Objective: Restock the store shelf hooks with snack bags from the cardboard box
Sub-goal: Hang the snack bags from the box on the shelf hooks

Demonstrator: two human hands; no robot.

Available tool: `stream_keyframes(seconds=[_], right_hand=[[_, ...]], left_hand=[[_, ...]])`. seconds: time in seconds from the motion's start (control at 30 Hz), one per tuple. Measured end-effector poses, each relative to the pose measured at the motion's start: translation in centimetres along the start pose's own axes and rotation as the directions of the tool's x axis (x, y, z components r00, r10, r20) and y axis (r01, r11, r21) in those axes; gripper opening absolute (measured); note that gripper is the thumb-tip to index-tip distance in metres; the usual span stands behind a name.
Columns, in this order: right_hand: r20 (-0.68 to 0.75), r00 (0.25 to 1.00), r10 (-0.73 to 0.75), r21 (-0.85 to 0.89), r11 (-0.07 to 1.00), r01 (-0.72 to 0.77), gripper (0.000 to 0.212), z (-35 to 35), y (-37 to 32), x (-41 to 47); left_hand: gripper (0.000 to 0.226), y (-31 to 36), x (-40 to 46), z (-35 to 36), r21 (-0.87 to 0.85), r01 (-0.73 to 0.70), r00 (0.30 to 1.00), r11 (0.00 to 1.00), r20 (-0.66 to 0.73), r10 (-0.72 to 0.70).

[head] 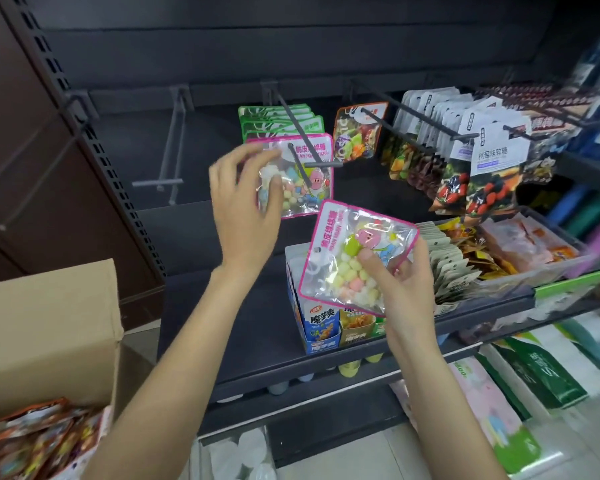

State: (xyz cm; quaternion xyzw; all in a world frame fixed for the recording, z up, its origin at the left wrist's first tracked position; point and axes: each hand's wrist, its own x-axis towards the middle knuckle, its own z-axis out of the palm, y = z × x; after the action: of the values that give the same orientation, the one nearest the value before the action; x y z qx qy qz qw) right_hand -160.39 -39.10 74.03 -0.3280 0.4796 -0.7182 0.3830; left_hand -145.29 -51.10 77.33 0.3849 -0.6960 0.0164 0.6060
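Left hand [246,206] fingers loosely spread against the hung pink bag [293,174]; right hand [400,282] pinches second pink bag [355,258]—turn upright, align hole with hook [300,161].

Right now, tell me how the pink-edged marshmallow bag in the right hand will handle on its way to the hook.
The pink-edged bag is probably floppy: its clear film creases around the right hand. Likely light for its size, being puffy marshmallow pieces. The glossy film may be slippery, so a grip near the hang hole seems wise.

Blue carton [321,327] on shelf; tissue packs [534,372] below.
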Motion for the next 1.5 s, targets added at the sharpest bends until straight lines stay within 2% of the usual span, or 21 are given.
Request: stream_keyframes(seconds=[0.03, 0.07, 0.13, 0.17, 0.23, 0.4, 0.47, 0.57, 0.67, 0.77, 0.87, 1.13, 1.27, 1.33, 1.43, 1.5], right_hand=[[0.007, 1.000, -0.024, 0.047, 0.999, 0.024, 0.039, 0.2, -0.4, -0.2], [0.005, 0.999, -0.035, 0.108, 0.994, 0.034, 0.044, 0.5, -0.7, -0.4], [-0.031, 0.999, -0.015, 0.248, 0.969, 0.022, 0.057, 1.4, -0.8, -0.4], [-0.052, 0.999, -0.001, 0.301, 0.954, 0.016, 0.059, 2.0, -0.7, -0.3], [-0.085, 0.996, 0.012, 0.373, 0.928, 0.021, 0.049, 3.3, -0.4, 0.0], [-0.099, 0.994, 0.053, 0.477, 0.879, 0.000, 0.036, 5.8, -0.1, 1.1], [-0.112, 0.991, 0.072, 0.416, 0.909, -0.019, 0.035, 6.0, 0.1, 1.6], [-0.131, 0.988, 0.086, 0.298, 0.954, -0.043, 0.054, 5.6, 0.7, 2.2], [-0.152, 0.987, -0.051, 0.111, 0.991, 0.068, 0.073, 5.0, 1.0, 2.8], [-0.083, 0.965, -0.247, -0.125, 0.964, 0.236, 0.061, 4.6, 1.4, 3.1], [0.006, 0.927, -0.375, -0.259, 0.895, 0.364, 0.048, 4.3, 1.4, 3.5], [0.074, 0.933, -0.353, -0.364, 0.861, 0.355, 0.046, 3.7, 1.8, 4.0], [0.074, 0.914, -0.399, -0.397, 0.829, 0.394, 0.047, 4.0, 2.2, 4.6], [0.085, 0.906, -0.414, -0.458, 0.792, 0.404, 0.050, 4.7, 2.2, 5.8], [0.142, 0.904, -0.404, -0.629, 0.669, 0.398, 0.061, 5.8, 2.5, 8.6], [0.182, 0.898, -0.400, -0.709, 0.580, 0.401, 0.067, 6.3, 2.8, 10.2]], left_hand=[[0.024, 1.1, -1.4, -1.2, -0.185, 0.115, 0.993, 0.976, 0.029, -0.111], [0.024, 2.3, -2.6, -2.5, -0.360, 0.243, 0.970, 0.901, 0.119, -0.214], [0.033, 4.3, -4.2, -4.3, -0.541, 0.439, 0.893, 0.718, 0.350, -0.282], [0.040, 4.9, -4.6, -4.7, -0.547, 0.486, 0.861, 0.681, 0.434, -0.266], [0.046, 5.4, -4.6, -4.8, -0.508, 0.510, 0.828, 0.694, 0.506, -0.239], [0.037, 5.1, -3.0, -3.7, -0.435, 0.481, 0.866, 0.761, 0.375, -0.332], [0.035, 4.6, -2.3, -3.4, -0.408, 0.469, 0.872, 0.783, 0.354, -0.338], [0.036, 3.9, -1.8, -3.1, -0.372, 0.468, 0.869, 0.802, 0.358, -0.341], [0.041, 3.1, -1.4, -2.9, -0.351, 0.436, 0.884, 0.828, 0.339, -0.322], [0.039, 2.6, -1.1, -2.7, -0.328, 0.385, 0.906, 0.862, 0.311, -0.286], [0.039, 2.3, -1.1, -2.6, -0.336, 0.383, 0.910, 0.861, 0.297, -0.289], [0.040, 2.5, -1.5, -2.5, -0.277, 0.257, 0.954, 0.926, 0.226, -0.198], [0.036, 1.5, -1.0, -1.8, -0.247, 0.256, 0.954, 0.935, 0.223, -0.202], [0.038, 0.3, -0.1, -1.1, -0.163, 0.220, 0.950, 0.962, 0.259, -0.174], [0.076, -1.8, 0.8, 0.6, 0.120, 0.045, 0.929, 0.992, 0.360, -0.086], [0.091, -2.7, 0.8, 1.8, 0.300, -0.081, 0.936, 0.950, 0.352, -0.031]])
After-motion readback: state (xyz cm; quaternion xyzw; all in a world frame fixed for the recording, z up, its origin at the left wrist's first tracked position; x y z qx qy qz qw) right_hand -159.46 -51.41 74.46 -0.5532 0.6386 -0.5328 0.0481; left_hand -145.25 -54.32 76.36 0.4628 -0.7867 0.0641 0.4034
